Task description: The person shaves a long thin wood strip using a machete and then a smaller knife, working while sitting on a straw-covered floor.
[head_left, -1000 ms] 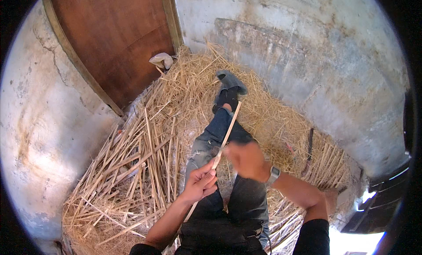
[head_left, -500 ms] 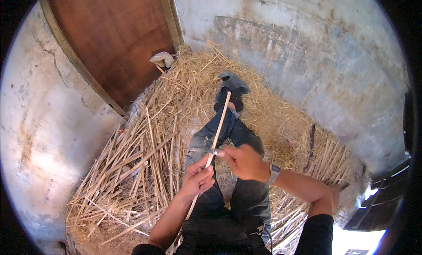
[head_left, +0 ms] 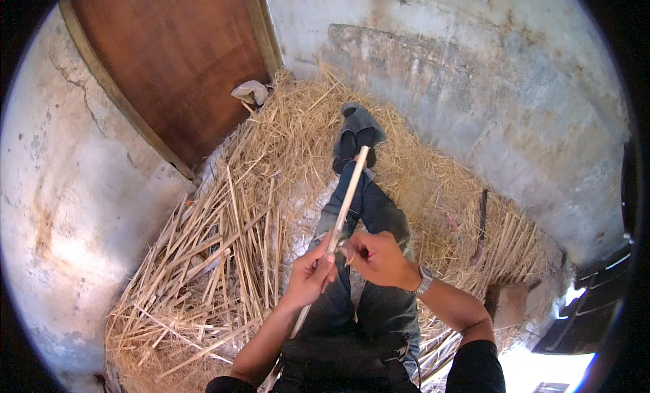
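A long pale strip, apparently of split bamboo or wood, slants up from my lap over my crossed legs. My left hand is closed around its lower part, thumb pressed along it. Just right of it, my right hand is closed in a pinch against the strip. A small shiny metal tool shows at its fingertips, mostly hidden, so its kind is unclear. A thin curl of shaving seems to hang below those fingers. On my right wrist sits a watch.
Many similar strips lie heaped at the left. Shavings cover the floor around my feet in dark slippers. A dark stick and a brick-like block are at the right. Plastered walls and a brown door stand beyond.
Both hands have shifted slightly right, and the right hand has come a little nearer to me. The strip's far end has swung right, and a broader face of it shows.
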`<state>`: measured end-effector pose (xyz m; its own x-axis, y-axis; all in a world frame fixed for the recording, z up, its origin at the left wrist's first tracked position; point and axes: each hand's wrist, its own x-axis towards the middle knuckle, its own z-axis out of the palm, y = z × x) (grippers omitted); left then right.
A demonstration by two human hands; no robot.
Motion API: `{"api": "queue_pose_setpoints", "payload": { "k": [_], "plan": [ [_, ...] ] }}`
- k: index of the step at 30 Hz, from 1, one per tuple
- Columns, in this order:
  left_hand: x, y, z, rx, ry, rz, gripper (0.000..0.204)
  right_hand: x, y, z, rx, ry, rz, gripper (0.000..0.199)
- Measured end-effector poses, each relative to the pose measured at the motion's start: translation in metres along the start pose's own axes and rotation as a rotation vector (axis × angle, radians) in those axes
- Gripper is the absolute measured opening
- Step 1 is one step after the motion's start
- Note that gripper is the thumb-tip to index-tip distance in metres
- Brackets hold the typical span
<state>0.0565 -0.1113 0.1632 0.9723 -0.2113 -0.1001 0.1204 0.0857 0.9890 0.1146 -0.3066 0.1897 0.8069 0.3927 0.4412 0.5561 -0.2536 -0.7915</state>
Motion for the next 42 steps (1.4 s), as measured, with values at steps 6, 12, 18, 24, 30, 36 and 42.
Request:
{"api": "queue_pose_setpoints", "payload": {
  "k": [6, 12, 18, 24, 30, 36, 42],
  "plan": [
    [0.006, 0.010, -0.013, 0.008, 0.061, -0.025, 0.054, -0.013, -0.012, -0.012, 0.103, -0.268, -0.016, 0.018],
    [0.003, 0.009, -0.008, -0.029, -0.091, 0.017, 0.055, 0.009, 0.009, -0.040, 0.271, 0.064, 0.221, 0.023],
    [0.021, 0.010, -0.026, 0.239, 0.110, 0.185, 0.052, -0.019, 0.076, -0.087, 0.098, 0.247, 0.388, 0.023],
    [0.054, 0.065, -0.076, 0.516, 0.262, 0.338, 0.047, -0.127, 0.207, -0.123, -0.567, -0.305, 0.506, 0.035],
    [0.093, 0.139, -0.085, 0.816, 0.396, 0.626, 0.043, -0.254, 0.363, -0.204, -0.583, 0.222, 1.224, 0.056],
    [0.135, 0.197, -0.060, 0.640, 0.593, 0.878, 0.040, -0.366, 0.470, -0.236, -0.929, 0.236, 1.620, 0.080],
    [0.167, 0.214, -0.064, 0.430, 0.651, 0.959, 0.041, -0.432, 0.520, -0.285, -1.072, 0.185, 1.419, 0.084]
  ]
}}
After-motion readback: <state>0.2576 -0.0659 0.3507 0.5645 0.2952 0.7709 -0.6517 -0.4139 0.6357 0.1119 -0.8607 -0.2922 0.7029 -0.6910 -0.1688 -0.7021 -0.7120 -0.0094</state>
